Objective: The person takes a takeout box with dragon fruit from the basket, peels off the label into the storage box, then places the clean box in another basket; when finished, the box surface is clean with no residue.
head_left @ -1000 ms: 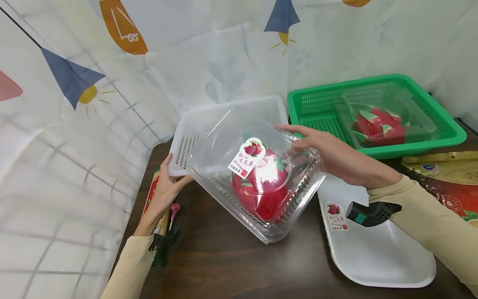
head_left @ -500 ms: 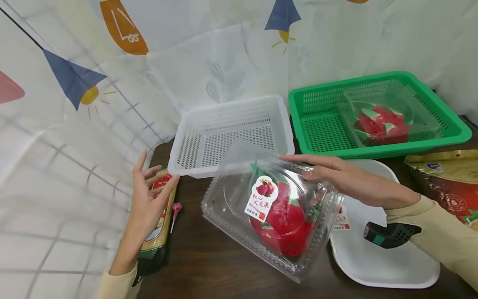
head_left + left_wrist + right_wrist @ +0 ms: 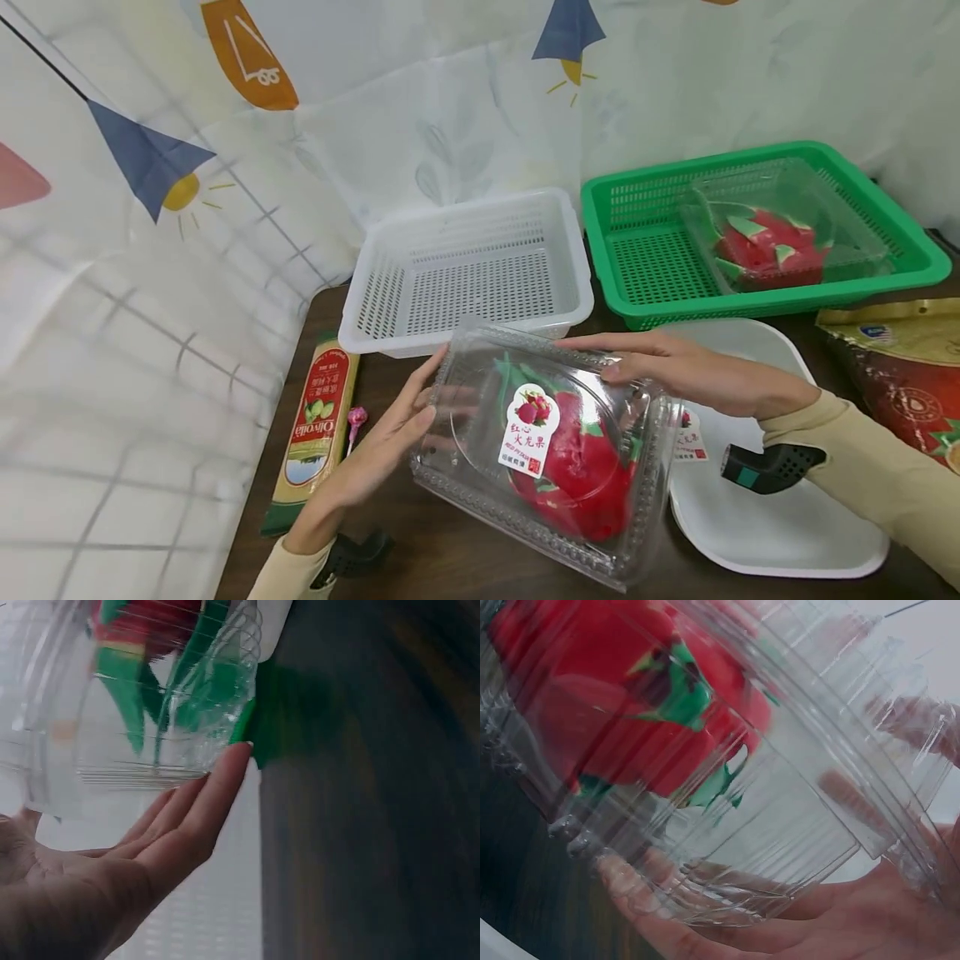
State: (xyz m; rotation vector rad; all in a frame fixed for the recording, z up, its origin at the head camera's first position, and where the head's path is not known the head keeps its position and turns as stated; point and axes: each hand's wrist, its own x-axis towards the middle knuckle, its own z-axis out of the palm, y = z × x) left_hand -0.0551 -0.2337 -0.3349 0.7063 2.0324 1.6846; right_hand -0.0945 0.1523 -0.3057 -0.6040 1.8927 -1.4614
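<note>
Here, my right hand (image 3: pixel 678 367) grips the right side of a clear, ridged plastic clamshell box (image 3: pixel 480 454), thumb over the lid, fingers along the wall; the box is tilted above the dark-brown wooden table (image 3: pixel 420 542). My left hand (image 3: pixel 382 450) touches its left end with nearly straight fingers. Inside sits a red, green-tipped dragon fruit (image 3: pixel 581 471). Left of the box lie a pink lollipop (image 3: pixel 357 415) and a long red-gold-green packet (image 3: pixel 315 442); right, a shallow white tray (image 3: pixel 772 533). Beyond it stand a white mesh plastic basket (image 3: pixel 480 283) and, farther right, a green one.
</note>
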